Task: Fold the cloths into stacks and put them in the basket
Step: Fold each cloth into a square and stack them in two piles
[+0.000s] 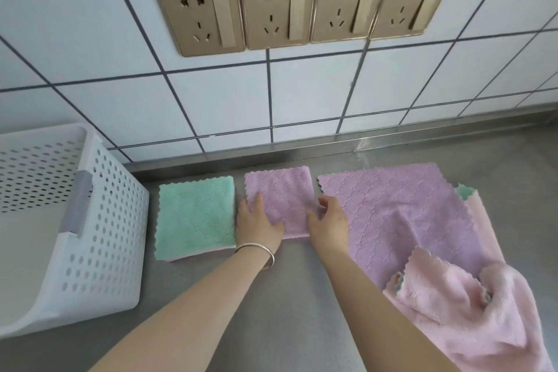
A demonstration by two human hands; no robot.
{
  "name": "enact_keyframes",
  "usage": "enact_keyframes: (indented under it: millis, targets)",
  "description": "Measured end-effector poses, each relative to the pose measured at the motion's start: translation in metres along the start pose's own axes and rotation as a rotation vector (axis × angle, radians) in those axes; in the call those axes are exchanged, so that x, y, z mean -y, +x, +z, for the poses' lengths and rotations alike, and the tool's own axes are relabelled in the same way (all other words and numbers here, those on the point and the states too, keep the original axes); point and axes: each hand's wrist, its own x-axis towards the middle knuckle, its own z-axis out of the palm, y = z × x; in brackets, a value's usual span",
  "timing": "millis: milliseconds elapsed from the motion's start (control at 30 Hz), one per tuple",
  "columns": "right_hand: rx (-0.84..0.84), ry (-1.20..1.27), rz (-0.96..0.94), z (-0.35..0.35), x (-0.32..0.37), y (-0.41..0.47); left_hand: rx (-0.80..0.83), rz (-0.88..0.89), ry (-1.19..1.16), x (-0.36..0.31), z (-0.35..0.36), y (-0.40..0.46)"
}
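A folded purple cloth [279, 190] lies on the steel counter between my hands. My left hand [258, 225] rests flat on its left part, fingers straight. My right hand [327, 220] touches its right edge with fingers bent slightly over the edge. A folded green cloth [196, 217] lies to the left, beside the white perforated basket [102, 220]. To the right an unfolded purple cloth [401, 220] lies spread out, with a crumpled pink cloth [471, 311] over its near corner. A green cloth corner [465, 192] peeks out behind.
The steel counter [271, 296] meets a white tiled wall [211, 100] with several gold sockets [302, 3]. The basket stands at the far left and looks to hold nothing.
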Motion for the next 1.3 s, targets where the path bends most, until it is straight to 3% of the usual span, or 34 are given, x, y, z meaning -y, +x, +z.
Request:
enact_keyframes:
  millis: [133, 300, 467, 600, 667, 800, 967, 1133, 1300]
  targets:
    - [-0.024, 0.007, -0.035, -0.01, -0.006, -0.043, -0.063, 0.088, 0.119, -0.006, -0.002, -0.016]
    - [-0.061, -0.144, -0.12, -0.05, -0.05, -0.093, -0.185, 0.517, 0.3, -0.027, 0.005, -0.053]
    - [-0.275, -0.265, -0.136, -0.116, -0.094, -0.106, 0.092, 0.736, 0.314, -0.053, 0.036, -0.097]
    - [-0.329, -0.412, -0.206, -0.141, -0.106, -0.096, 0.235, 0.731, 0.302, -0.06, 0.06, -0.11]
    - [-0.286, -0.538, -0.167, -0.19, -0.135, -0.079, 0.256, 0.806, 0.298, -0.107, 0.102, -0.125]
    - [-0.166, -0.607, -0.127, -0.194, -0.126, -0.06, 0.199, 0.909, 0.315, -0.133, 0.102, -0.118]
    - [-0.206, -0.582, -0.25, -0.205, -0.134, -0.049, 0.134, 1.039, 0.507, -0.156, 0.114, -0.106]
    - [-0.252, -0.554, -0.45, -0.214, -0.129, -0.073, 0.133, 1.11, 0.306, -0.138, 0.097, -0.117]
    - [-0.169, -0.743, -0.568, -0.232, -0.094, -0.088, -0.012, 1.117, 0.201, -0.098, 0.026, -0.13]
